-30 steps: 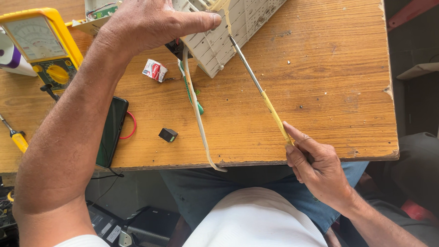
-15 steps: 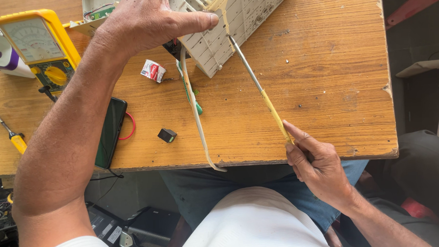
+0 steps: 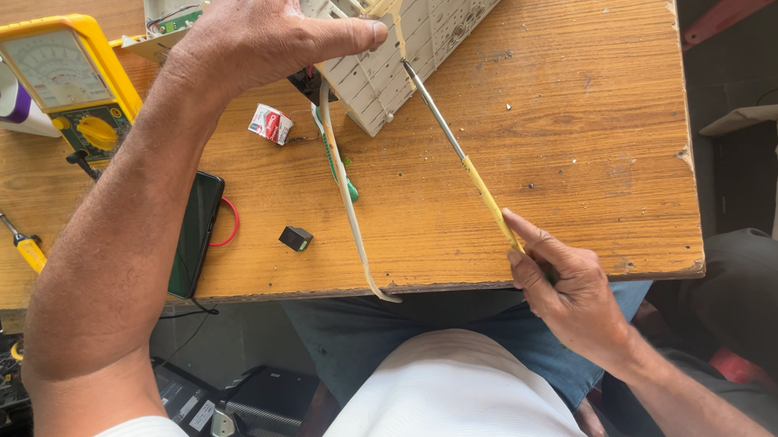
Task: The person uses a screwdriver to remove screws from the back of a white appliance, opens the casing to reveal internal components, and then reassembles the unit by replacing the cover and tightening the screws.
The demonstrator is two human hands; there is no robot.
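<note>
My right hand [image 3: 572, 285] pinches the yellow-handled screwdriver [image 3: 466, 164], its shaft slanting up-left from my grip into the white plastic casing [image 3: 417, 36] at top centre, which my left hand [image 3: 262, 38] clamps on the desk [image 3: 576, 152].

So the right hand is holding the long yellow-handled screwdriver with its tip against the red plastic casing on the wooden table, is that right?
Not quite: the casing is off-white, not red. In the head view the right hand holds the long yellow-handled screwdriver with its tip against the off-white ribbed plastic casing on the wooden table; the left hand steadies the casing.
</note>
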